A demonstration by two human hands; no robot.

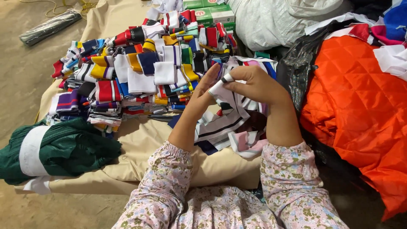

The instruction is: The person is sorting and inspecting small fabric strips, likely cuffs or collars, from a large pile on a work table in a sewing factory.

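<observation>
**Hands folding a striped knit band beside a large sorted heap**

Both hands met at the centre of the view, pinching one small piece of cloth between them. The right hand (254, 85) had its fingers closed on a white knit band with a dark stripe (223, 83), gripping it at its top end. The left hand (202, 95) pressed against the same band from the other side, fingers extended along it and thumb behind, so the piece was clamped from both sides and held up above the lap.

Directly beneath the hands lay a loose pile of unsorted striped bands (231, 127), white, navy and pink, tumbled on a tan cloth sheet (140, 140).

To the left, a much larger heap of folded bands (140, 72) in red, yellow, blue and white covered the sheet in rough stacks. Judging by the two piles, most pieces appeared already handled and a smaller share remained.

Further out sat a green and white bundle (55, 150), an orange quilted fabric (360, 101) and green cardboard boxes (212, 15).
</observation>
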